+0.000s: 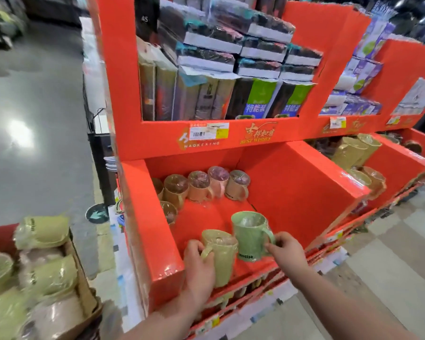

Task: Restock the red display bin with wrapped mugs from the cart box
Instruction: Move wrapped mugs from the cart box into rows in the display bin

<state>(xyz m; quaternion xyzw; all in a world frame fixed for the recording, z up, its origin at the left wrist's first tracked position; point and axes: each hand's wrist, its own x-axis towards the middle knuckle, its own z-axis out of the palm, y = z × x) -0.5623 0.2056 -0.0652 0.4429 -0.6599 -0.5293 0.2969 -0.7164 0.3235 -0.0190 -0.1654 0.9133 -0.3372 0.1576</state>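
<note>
Left hand (199, 263) grips yellow mug (222, 258), right hand (286, 249) pinches green mug (249, 236) handle; I log few mugs (201, 185) at 11 o'clock in bin (167, 266); box (84, 278) at 8 o'clock well stocked.

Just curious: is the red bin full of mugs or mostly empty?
Mostly empty. The red bin holds a few wrapped mugs at its back left; most floor shows bare.
</note>
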